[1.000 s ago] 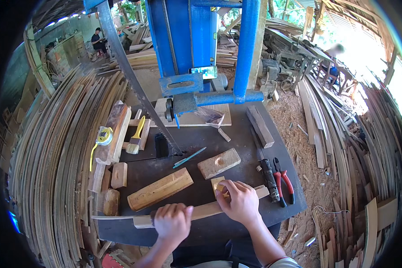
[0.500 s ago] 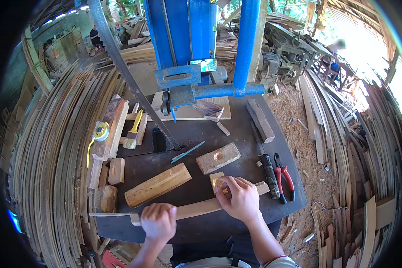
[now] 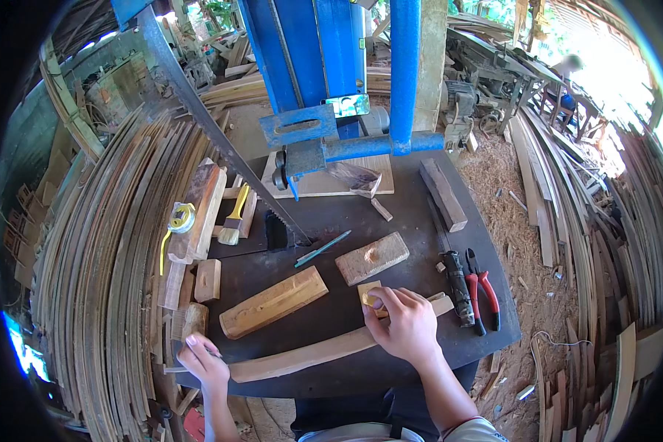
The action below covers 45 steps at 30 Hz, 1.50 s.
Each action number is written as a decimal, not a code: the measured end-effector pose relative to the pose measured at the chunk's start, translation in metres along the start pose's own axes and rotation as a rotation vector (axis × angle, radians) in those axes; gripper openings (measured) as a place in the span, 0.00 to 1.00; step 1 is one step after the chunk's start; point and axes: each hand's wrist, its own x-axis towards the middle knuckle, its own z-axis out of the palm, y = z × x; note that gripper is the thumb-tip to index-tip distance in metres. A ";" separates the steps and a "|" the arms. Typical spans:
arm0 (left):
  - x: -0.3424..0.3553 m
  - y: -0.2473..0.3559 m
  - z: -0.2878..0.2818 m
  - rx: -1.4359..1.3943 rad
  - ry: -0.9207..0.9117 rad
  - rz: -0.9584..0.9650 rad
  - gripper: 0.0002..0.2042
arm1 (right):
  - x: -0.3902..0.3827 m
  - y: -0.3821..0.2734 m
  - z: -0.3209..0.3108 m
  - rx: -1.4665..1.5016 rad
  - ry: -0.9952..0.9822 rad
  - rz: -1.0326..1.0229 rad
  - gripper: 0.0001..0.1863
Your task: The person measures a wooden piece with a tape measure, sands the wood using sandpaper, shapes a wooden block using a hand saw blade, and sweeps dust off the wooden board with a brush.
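Note:
A long, slightly curved piece of pale wood (image 3: 302,357) lies along the near side of the dark saw table (image 3: 287,386). My right hand (image 3: 405,324) is closed over its right part, fingers curled. Beside those fingertips is a small yellowish wooden block (image 3: 368,293), partly covered by the hand. At the curved piece's left end, my left hand (image 3: 205,359) pinches a thin, flat strip (image 3: 174,370), mostly hidden by the fingers. A squared wooden block (image 3: 272,302) lies beyond the curved piece, and a brick-like block with a hollow (image 3: 372,258) farther right.
A toothed bandsaw blade (image 3: 228,147) slants down into the table beside a blue machine frame (image 3: 295,59). Red-handled pliers (image 3: 483,295), a dark cylindrical tool (image 3: 459,289), a teal pen (image 3: 323,249), a brush (image 3: 236,214) and a tape measure (image 3: 182,218) lie around. Wood strips (image 3: 103,280) stack at left.
My left hand has moved left and down from the curved piece to the thin strip at its end. My right hand stays on the curved piece. The view has shifted slightly.

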 end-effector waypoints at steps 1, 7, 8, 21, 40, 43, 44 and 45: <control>0.006 0.004 0.001 -0.089 -0.049 0.027 0.32 | 0.000 0.001 0.001 -0.005 0.014 -0.012 0.11; 0.062 0.036 0.036 -0.019 -0.304 0.237 0.21 | -0.004 0.001 0.000 -0.030 0.014 -0.013 0.10; 0.071 0.040 0.042 -0.021 -0.315 0.235 0.21 | -0.005 0.000 0.000 -0.031 0.003 -0.003 0.10; 0.012 0.071 0.043 0.014 -0.748 0.473 0.22 | -0.001 -0.004 0.000 -0.030 -0.020 0.013 0.10; -0.031 0.095 0.017 0.127 -0.981 0.454 0.32 | -0.059 -0.009 -0.007 -0.093 0.123 -0.078 0.08; -0.042 0.091 0.020 0.060 -0.963 0.446 0.36 | -0.077 -0.006 -0.001 -0.057 0.202 -0.073 0.09; -0.046 0.090 0.023 0.067 -0.922 0.447 0.37 | -0.082 -0.005 0.001 -0.026 0.237 -0.065 0.09; -0.049 0.089 0.026 0.085 -0.892 0.445 0.39 | -0.086 -0.005 0.004 0.044 0.233 -0.014 0.11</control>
